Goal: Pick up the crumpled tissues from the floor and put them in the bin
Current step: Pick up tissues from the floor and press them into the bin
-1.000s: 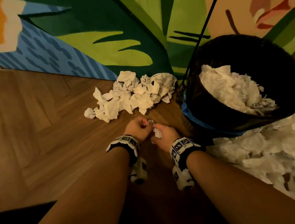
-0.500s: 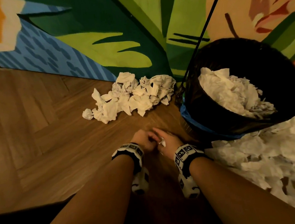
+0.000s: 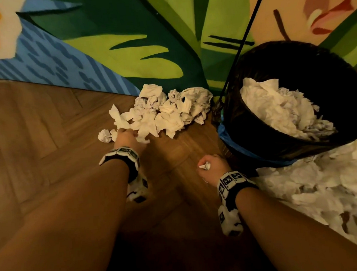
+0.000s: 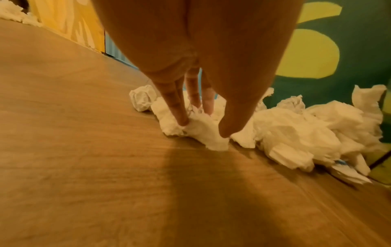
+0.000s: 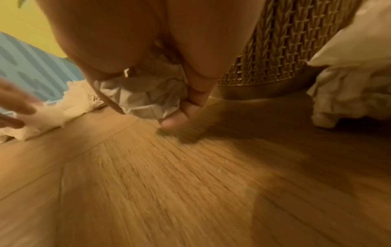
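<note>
Left hand (image 3: 128, 137) — fingers (image 4: 180, 115) extended, pressing into tissue pile (image 3: 163, 113) on floor (image 3: 45, 135). Right hand (image 3: 213, 166) — fist clenched round crumpled tissue (image 5: 146, 97), beside bin (image 3: 340, 92).

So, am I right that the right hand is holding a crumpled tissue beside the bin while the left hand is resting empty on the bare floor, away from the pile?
Not quite: the left hand is not on bare floor. The left wrist view shows its fingertips pressing into the tissue pile. The rest holds: the right hand holds a crumpled tissue beside the bin.
</note>
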The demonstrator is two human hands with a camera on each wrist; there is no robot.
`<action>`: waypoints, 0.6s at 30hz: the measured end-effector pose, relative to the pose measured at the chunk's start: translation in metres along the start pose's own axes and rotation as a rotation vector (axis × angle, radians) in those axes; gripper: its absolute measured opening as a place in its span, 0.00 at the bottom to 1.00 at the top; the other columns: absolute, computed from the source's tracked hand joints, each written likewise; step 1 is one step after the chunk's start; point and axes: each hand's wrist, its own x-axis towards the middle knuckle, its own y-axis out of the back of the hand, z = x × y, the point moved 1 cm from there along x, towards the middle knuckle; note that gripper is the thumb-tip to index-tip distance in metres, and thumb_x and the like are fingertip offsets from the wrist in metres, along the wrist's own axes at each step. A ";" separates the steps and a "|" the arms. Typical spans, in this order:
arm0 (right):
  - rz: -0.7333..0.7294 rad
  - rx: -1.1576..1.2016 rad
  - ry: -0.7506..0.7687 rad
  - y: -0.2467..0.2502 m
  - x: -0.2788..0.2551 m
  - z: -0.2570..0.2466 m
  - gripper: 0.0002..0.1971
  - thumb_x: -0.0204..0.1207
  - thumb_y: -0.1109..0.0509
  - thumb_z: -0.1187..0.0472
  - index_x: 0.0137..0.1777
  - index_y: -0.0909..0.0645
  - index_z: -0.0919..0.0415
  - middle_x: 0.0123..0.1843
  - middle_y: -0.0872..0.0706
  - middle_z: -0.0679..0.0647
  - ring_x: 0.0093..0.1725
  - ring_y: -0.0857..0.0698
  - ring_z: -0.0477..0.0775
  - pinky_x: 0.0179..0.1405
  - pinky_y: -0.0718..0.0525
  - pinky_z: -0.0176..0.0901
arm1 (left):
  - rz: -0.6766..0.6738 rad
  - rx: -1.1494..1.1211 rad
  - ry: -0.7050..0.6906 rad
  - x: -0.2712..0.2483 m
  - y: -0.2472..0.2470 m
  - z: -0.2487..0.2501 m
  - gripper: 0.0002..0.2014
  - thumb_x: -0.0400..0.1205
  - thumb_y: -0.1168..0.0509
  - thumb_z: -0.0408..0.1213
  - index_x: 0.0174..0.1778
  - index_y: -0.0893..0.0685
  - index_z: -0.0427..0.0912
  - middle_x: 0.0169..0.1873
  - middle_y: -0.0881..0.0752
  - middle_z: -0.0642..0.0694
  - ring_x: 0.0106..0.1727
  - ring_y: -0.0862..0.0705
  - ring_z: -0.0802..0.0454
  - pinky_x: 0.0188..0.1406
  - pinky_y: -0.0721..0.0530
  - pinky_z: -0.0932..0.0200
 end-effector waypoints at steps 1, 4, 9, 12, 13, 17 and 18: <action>0.003 0.006 0.006 0.000 0.000 -0.001 0.05 0.72 0.25 0.62 0.41 0.18 0.52 0.51 0.23 0.52 0.43 0.20 0.50 0.36 0.24 0.35 | 0.015 -0.046 -0.007 -0.003 -0.004 0.000 0.20 0.75 0.25 0.45 0.62 0.18 0.44 0.68 0.25 0.41 0.63 0.20 0.41 0.66 0.19 0.46; 0.007 0.049 0.008 0.000 -0.001 -0.003 0.07 0.71 0.24 0.63 0.39 0.19 0.51 0.52 0.23 0.52 0.43 0.16 0.54 0.35 0.17 0.40 | 0.002 -0.031 -0.024 -0.010 -0.011 0.006 0.21 0.79 0.30 0.38 0.68 0.24 0.47 0.63 0.21 0.37 0.62 0.19 0.38 0.61 0.17 0.46; 0.008 0.005 -0.031 0.002 -0.006 0.006 0.08 0.72 0.25 0.60 0.39 0.21 0.48 0.52 0.23 0.51 0.44 0.20 0.49 0.33 0.26 0.33 | -0.090 0.110 0.032 -0.016 -0.010 -0.004 0.27 0.84 0.36 0.40 0.78 0.37 0.42 0.66 0.21 0.33 0.64 0.19 0.33 0.57 0.18 0.43; -0.020 -0.011 -0.049 0.003 -0.010 0.013 0.05 0.72 0.24 0.59 0.41 0.19 0.50 0.54 0.22 0.53 0.47 0.18 0.52 0.41 0.22 0.38 | -0.112 0.078 0.097 -0.025 -0.016 -0.017 0.23 0.82 0.33 0.40 0.71 0.33 0.41 0.57 0.19 0.35 0.53 0.17 0.37 0.42 0.18 0.48; -0.025 -0.014 -0.055 0.003 -0.011 0.015 0.05 0.72 0.24 0.59 0.42 0.19 0.51 0.54 0.22 0.53 0.47 0.17 0.53 0.41 0.21 0.38 | -0.111 0.047 0.123 -0.028 -0.019 -0.020 0.23 0.82 0.33 0.40 0.69 0.32 0.41 0.54 0.19 0.37 0.49 0.18 0.39 0.38 0.20 0.50; -0.025 0.006 -0.071 0.006 -0.013 0.014 0.06 0.72 0.24 0.57 0.40 0.20 0.49 0.51 0.18 0.53 0.41 0.18 0.48 0.28 0.26 0.33 | -0.145 0.052 0.138 -0.031 -0.018 -0.019 0.22 0.79 0.29 0.46 0.65 0.23 0.40 0.58 0.18 0.37 0.52 0.19 0.42 0.50 0.18 0.49; -0.023 0.006 -0.067 0.007 -0.013 0.013 0.06 0.72 0.24 0.56 0.40 0.20 0.48 0.50 0.17 0.52 0.40 0.18 0.47 0.26 0.27 0.32 | -0.151 0.053 0.128 -0.030 -0.016 -0.018 0.22 0.78 0.27 0.48 0.63 0.21 0.40 0.57 0.17 0.37 0.53 0.18 0.41 0.54 0.17 0.48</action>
